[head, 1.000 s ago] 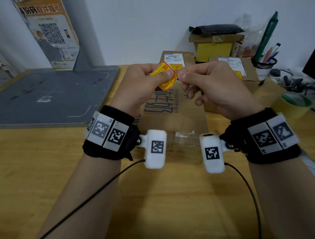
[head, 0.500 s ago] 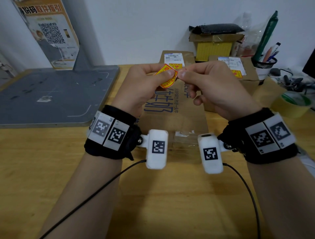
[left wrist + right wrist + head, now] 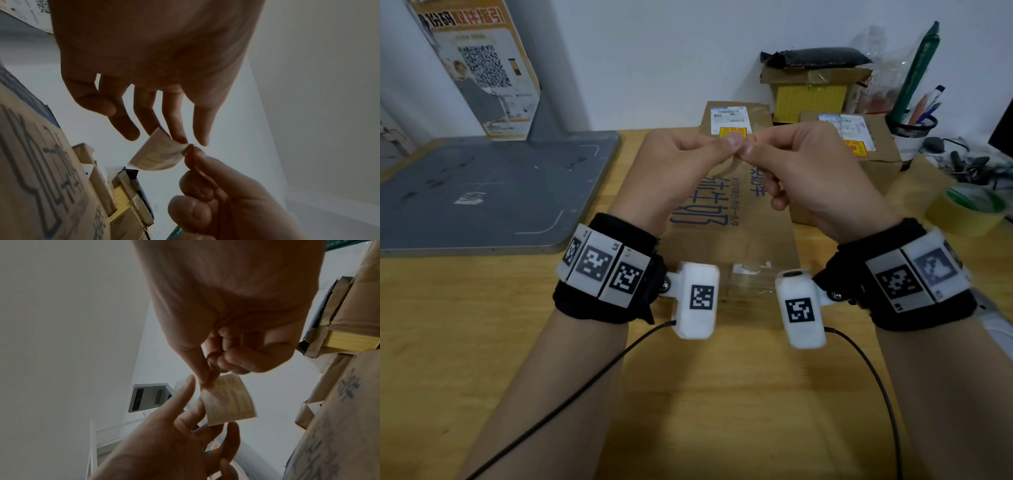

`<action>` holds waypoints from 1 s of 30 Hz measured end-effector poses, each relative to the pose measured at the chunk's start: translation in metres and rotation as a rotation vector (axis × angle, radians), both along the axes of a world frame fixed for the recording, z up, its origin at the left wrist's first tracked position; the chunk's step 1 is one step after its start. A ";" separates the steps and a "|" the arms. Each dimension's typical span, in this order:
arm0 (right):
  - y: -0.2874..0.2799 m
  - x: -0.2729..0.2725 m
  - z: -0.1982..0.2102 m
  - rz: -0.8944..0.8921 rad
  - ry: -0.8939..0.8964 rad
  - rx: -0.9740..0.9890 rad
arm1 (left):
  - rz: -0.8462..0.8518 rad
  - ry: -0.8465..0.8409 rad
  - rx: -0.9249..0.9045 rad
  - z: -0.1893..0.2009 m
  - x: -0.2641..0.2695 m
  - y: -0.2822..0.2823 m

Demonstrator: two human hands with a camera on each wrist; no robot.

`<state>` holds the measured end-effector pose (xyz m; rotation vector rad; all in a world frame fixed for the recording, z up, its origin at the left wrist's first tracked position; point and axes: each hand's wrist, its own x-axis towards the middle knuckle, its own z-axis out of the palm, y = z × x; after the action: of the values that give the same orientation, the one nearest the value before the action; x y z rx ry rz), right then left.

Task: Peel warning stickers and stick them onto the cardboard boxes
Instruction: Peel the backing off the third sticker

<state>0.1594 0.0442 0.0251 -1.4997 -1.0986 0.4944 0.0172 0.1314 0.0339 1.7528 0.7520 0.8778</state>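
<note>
Left hand (image 3: 681, 164) and right hand (image 3: 801, 171) together, both pinching warning sticker (image 3: 160, 154) corner; peel unfinished. Front cardboard box (image 3: 726, 233) unlabelled; rear boxes (image 3: 736, 118) labelled.

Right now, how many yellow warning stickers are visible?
3: the loose sticker pinched between left hand and right hand, a second sticker on the far box, a third sticker on the right box. More may be hidden.

Head view downward, wrist views upward — close
</note>
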 end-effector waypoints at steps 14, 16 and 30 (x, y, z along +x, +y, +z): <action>0.002 -0.003 -0.001 -0.009 -0.013 -0.019 | 0.042 0.003 0.015 -0.002 0.003 0.002; 0.003 -0.002 -0.001 -0.039 0.010 -0.021 | 0.082 0.001 0.000 -0.002 0.002 0.004; -0.003 -0.004 0.002 -0.021 -0.004 0.038 | 0.022 -0.099 0.043 -0.003 0.005 -0.001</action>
<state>0.1552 0.0416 0.0268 -1.4784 -1.0888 0.4536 0.0225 0.1305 0.0313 1.7281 0.6934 0.9949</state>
